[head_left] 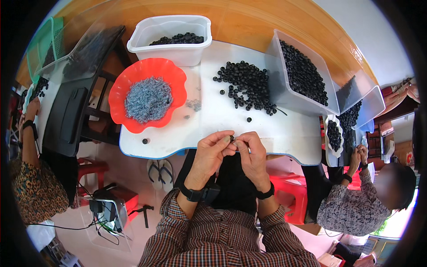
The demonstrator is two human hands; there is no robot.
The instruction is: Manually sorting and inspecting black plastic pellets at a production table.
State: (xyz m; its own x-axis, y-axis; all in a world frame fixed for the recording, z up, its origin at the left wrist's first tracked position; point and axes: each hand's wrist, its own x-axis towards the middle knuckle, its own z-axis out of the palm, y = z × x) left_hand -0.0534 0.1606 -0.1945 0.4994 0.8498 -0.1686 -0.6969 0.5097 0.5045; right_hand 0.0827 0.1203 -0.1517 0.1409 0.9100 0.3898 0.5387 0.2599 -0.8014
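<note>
Just in front of the table's near edge, my two hands meet. My left hand (pixel 209 155) pinches a small black round piece (pixel 232 139) between thumb and fingertips. My right hand (pixel 253 156) is closed beside it, thumb and forefinger pressed together against the piece; whatever else those fingertips hold is too small to make out. Beyond my hands lies a loose heap of black round pieces (pixel 249 84) on the white table (pixel 213 127). To the left stands a red wavy-rimmed bowl (pixel 116 99) filled with small clear bluish parts (pixel 149 100).
A white tub (pixel 171 55) and a large clear bin (pixel 297 95), both with black pieces, stand at the back. One stray piece (pixel 145 141) sits near the left front edge. Co-workers sit left (pixel 42 187) and right (pixel 356 202). A hammer (pixel 144 213) and red stools (pixel 289 196) are below.
</note>
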